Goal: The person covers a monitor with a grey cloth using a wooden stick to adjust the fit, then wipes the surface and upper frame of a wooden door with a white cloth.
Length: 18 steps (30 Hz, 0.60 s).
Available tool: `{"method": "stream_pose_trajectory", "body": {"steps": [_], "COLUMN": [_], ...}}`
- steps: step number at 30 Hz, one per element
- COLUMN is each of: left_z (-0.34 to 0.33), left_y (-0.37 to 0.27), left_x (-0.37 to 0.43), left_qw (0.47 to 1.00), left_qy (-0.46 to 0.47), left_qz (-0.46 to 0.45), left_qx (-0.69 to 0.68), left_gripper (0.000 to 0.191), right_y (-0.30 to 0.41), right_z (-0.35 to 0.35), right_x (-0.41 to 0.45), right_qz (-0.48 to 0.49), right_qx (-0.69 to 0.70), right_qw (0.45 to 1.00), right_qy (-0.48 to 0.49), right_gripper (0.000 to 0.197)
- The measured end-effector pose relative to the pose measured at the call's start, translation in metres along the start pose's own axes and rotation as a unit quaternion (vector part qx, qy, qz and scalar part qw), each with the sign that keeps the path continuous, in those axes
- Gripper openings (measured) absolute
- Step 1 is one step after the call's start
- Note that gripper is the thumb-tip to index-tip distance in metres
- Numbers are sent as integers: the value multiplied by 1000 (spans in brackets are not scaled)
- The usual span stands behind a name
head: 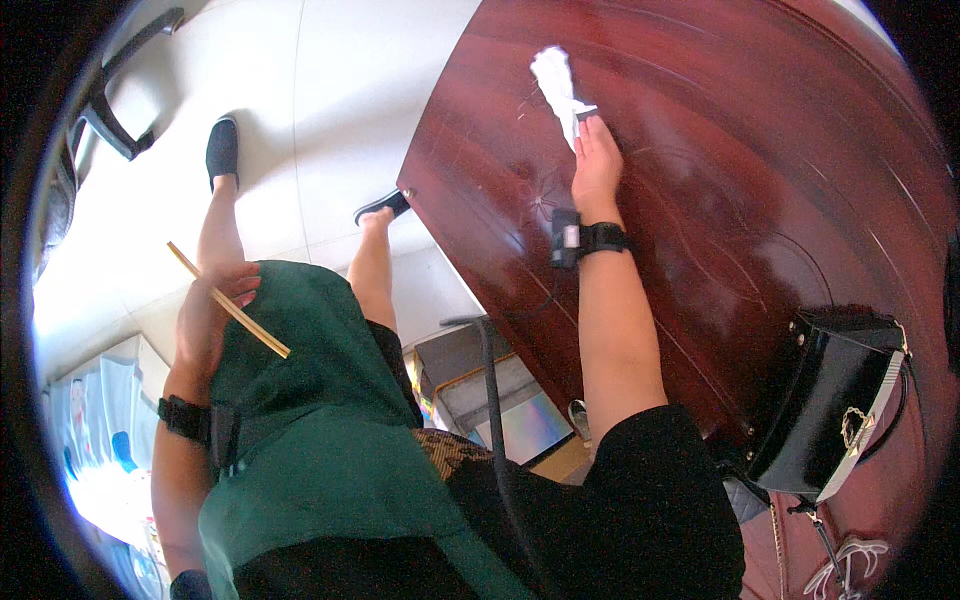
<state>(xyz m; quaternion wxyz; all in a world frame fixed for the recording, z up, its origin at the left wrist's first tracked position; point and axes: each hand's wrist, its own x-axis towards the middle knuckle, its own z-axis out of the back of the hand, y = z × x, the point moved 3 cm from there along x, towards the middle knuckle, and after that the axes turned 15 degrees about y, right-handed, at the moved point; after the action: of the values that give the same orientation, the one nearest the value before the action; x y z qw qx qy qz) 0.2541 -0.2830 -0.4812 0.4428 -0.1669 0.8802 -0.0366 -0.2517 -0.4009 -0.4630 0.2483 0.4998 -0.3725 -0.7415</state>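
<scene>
A pair of joined pale wooden chopsticks (251, 330) slants across my left hand (204, 322), which holds it in front of the green apron (322, 360) over my lap. My right hand (598, 169) reaches out over the dark red wooden table (697, 172). Its fingers are close together on a strip of crumpled white paper or cloth (556, 79), which stretches away from the fingertips. A small dark piece (586, 112) shows at those fingertips; what it is I cannot tell. Black straps with small devices circle both wrists.
A glossy black handbag (817, 405) with a gold chain lies on the table's near right part. Below the table edge is an open-topped box or drawer (517, 420). A dark strap or cable (491, 382) hangs before me. Black chair legs (112, 112) stand on the pale floor, upper left.
</scene>
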Motion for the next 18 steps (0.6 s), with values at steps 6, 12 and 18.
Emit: {"method": "stream_pose_trajectory", "body": {"steps": [6, 12, 18], "left_z": [3, 10, 23], "left_y": [9, 8, 15], "left_x": [3, 3, 11], "left_qw": [1000, 1000, 1000], "left_qy": [25, -11, -1], "left_qz": [-3, 2, 5], "left_qx": [-4, -5, 3], "left_gripper": [47, 48, 48], "right_y": [-18, -10, -19], "right_z": [-19, -53, -30], "right_x": [13, 27, 66], "right_qz": [13, 51, 98], "right_qx": [-497, -871, -891], "right_qw": [864, 435, 300], "right_qy": [75, 224, 326], "right_gripper": [48, 34, 21]}}
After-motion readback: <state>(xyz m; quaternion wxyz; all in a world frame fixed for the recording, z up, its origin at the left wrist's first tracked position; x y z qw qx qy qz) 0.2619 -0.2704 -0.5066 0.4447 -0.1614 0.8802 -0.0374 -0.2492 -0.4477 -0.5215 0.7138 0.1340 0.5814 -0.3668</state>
